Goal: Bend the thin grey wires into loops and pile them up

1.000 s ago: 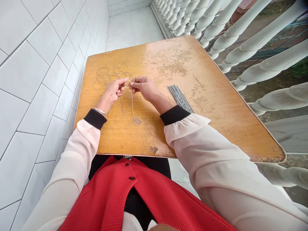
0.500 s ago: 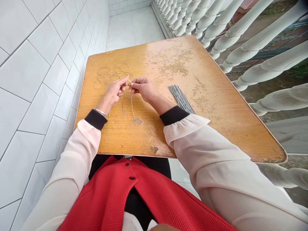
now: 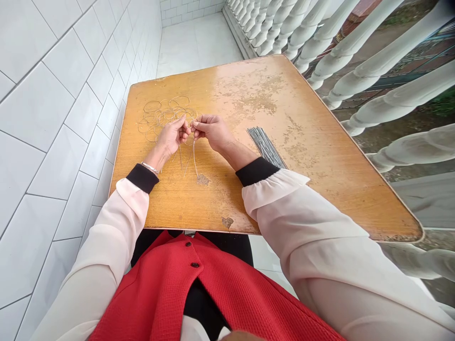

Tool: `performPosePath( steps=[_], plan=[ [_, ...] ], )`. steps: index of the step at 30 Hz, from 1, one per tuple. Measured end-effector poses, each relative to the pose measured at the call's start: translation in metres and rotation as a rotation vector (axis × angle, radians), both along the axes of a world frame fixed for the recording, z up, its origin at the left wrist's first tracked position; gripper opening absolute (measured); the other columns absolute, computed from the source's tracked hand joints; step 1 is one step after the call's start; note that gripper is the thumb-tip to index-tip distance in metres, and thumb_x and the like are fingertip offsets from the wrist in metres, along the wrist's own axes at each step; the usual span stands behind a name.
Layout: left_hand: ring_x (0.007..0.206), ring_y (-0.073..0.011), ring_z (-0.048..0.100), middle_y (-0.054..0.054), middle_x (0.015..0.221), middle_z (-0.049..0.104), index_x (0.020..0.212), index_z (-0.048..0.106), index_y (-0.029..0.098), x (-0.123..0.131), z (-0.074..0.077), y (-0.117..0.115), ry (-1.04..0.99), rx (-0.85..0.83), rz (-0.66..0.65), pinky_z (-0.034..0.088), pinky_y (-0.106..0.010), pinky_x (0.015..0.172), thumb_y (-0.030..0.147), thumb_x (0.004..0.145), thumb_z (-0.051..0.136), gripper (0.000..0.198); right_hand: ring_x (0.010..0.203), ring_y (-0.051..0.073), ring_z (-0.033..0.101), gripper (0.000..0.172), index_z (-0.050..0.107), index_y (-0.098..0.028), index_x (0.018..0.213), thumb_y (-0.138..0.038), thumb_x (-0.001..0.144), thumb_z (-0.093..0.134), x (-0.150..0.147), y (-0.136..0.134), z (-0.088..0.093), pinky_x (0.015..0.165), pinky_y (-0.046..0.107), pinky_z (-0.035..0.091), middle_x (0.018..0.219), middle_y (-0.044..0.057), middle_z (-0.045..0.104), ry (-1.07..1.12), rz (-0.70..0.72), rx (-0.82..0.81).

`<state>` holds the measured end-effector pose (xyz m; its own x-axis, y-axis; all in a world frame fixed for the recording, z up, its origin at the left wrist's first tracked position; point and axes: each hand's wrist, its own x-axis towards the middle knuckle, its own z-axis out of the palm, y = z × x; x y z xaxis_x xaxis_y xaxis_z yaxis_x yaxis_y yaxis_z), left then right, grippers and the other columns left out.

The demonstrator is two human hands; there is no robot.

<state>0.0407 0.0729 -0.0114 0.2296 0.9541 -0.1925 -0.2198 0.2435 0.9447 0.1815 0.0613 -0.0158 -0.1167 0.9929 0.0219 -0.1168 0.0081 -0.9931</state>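
Observation:
Over the left part of the wooden table, my left hand (image 3: 173,135) and my right hand (image 3: 211,131) meet, fingertips nearly touching. Both are closed in a pinch on a thin metal wire (image 3: 195,158). One end of it hangs down below my right fingers. The part between my fingertips is small and mostly hidden. Just behind my hands lies a loose pile of wire loops (image 3: 156,113), with several straight tails sticking out toward me. To the right of my right wrist rests a bundle of straight grey wires (image 3: 266,147), its near end hidden by my sleeve.
The worn wooden table (image 3: 313,189) has peeling patches and a chipped front edge. A white tiled wall (image 3: 53,142) runs close along the left. White balusters (image 3: 369,76) stand along the right side.
My left thumb and index finger have drawn in, from pointing forward to a closer pinch beside my right fingertips. My right hand has hardly moved.

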Motion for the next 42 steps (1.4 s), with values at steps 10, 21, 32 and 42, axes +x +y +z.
performPosePath(
  steps=[10, 21, 32, 42],
  plan=[
    [0.042, -0.0011, 0.046, 0.005, 0.054, 0.054, 0.071, 0.057, 0.016, -0.002, 0.005, -0.004, -0.006, -0.011, -0.033, 0.032, -0.014, 0.044, 0.049, 0.105, 0.045, 0.049, 0.049, 0.006, 0.051, 0.030, 0.062, -0.017, 0.064, -0.017, 0.091, 0.073, 0.003, -0.001, 0.000, 0.052, 0.017, 0.047, 0.057, -0.002, 0.061, 0.031, 0.015, -0.016],
    [0.039, 0.0003, 0.040, 0.006, 0.052, 0.053, 0.069, 0.055, 0.016, -0.003, 0.002, -0.003, 0.148, 0.131, -0.072, 0.023, -0.016, 0.043, 0.015, 0.101, 0.049, 0.032, 0.049, 0.003, 0.051, 0.027, 0.063, -0.016, 0.067, -0.011, 0.093, 0.068, 0.002, -0.002, 0.005, 0.049, 0.016, 0.042, 0.064, -0.001, 0.063, 0.015, -0.033, -0.025],
    [0.071, -0.0134, 0.054, -0.001, 0.072, 0.055, 0.078, 0.053, 0.022, -0.001, 0.006, -0.005, 0.944, 0.707, 0.137, 0.034, -0.026, 0.071, 0.019, 0.098, 0.055, 0.021, 0.043, 0.003, 0.050, 0.032, 0.056, -0.017, 0.064, -0.002, 0.091, 0.066, -0.005, 0.002, 0.006, 0.043, 0.013, 0.045, 0.055, -0.003, 0.058, -0.077, -0.141, -0.034],
    [0.091, -0.0267, 0.064, -0.011, 0.089, 0.064, 0.094, 0.057, 0.019, -0.002, 0.012, -0.007, 1.345, 0.749, 0.034, 0.037, -0.033, 0.080, 0.025, 0.104, 0.039, 0.021, 0.045, 0.006, 0.050, 0.034, 0.054, -0.017, 0.061, -0.001, 0.090, 0.063, -0.006, 0.001, 0.008, 0.048, 0.019, 0.047, 0.057, -0.002, 0.059, -0.089, -0.123, -0.007]
  ],
)
